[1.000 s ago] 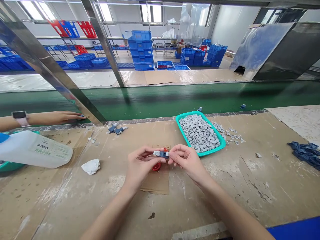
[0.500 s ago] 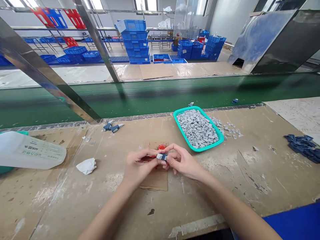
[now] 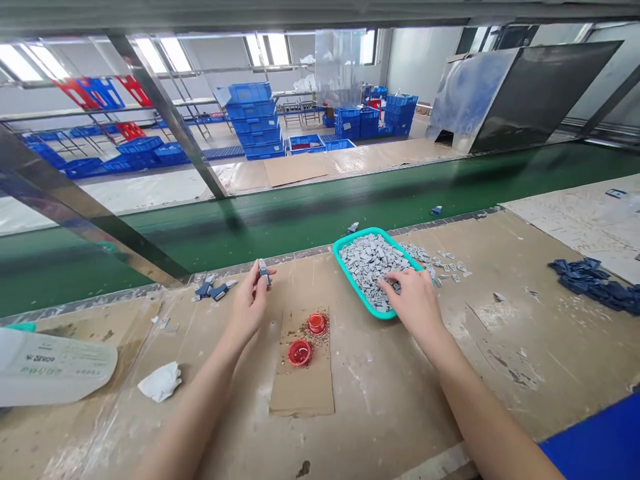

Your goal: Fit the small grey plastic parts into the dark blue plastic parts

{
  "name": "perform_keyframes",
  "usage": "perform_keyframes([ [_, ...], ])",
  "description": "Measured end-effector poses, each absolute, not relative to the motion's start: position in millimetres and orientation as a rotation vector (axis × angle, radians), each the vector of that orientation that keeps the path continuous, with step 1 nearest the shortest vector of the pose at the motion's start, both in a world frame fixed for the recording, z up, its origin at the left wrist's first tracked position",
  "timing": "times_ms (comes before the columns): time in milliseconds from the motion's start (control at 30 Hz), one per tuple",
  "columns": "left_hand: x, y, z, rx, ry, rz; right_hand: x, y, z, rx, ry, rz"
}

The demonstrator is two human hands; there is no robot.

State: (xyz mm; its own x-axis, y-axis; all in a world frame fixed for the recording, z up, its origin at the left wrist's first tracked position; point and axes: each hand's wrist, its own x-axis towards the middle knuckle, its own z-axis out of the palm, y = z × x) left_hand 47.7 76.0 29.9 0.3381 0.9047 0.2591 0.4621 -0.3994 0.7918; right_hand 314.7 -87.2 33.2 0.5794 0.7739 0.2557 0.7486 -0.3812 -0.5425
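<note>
My left hand (image 3: 251, 297) is closed around a small grey-and-dark-blue plastic part (image 3: 264, 272), held upright above the table near the belt. Over the teal tray (image 3: 356, 283), my right hand (image 3: 413, 297) reaches in with thumb and forefinger drawn together at the heap of small grey plastic pieces (image 3: 373, 257). A piece seems to be between those fingertips, though it blends with the heap. Between my forearms, two small red cups (image 3: 299, 353) sit on a cardboard piece (image 3: 303, 397); the nearer one contains liquid.
A green conveyor belt (image 3: 280, 217) runs behind the table. Grey-blue parts (image 3: 213, 290) lie left, dark blue pieces (image 3: 595, 283) far right, and loose grey pieces (image 3: 445, 267) beside the tray. A white bottle (image 3: 55, 367) and crumpled tissue (image 3: 161, 383) are on the left. A metal post (image 3: 170, 113) slants upward.
My hands have parted from over the red cups. The left moved up and left with the grey-and-blue part; the right moved into the tray. The view has tilted and shifted.
</note>
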Motion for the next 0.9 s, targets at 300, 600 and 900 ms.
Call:
perform_keyframes([
  [300,85,187,0,2.49,1.467,0.844,313,-74,19,-2.302,-1.291,-0.135],
  [600,81,190,-13,2.553,1.565,1.061,314,-73,19,-2.041,-1.326,-0.075],
  [900,85,186,-11,2.479,1.512,1.121,237,-90,41,-1.503,-1.091,0.788],
])
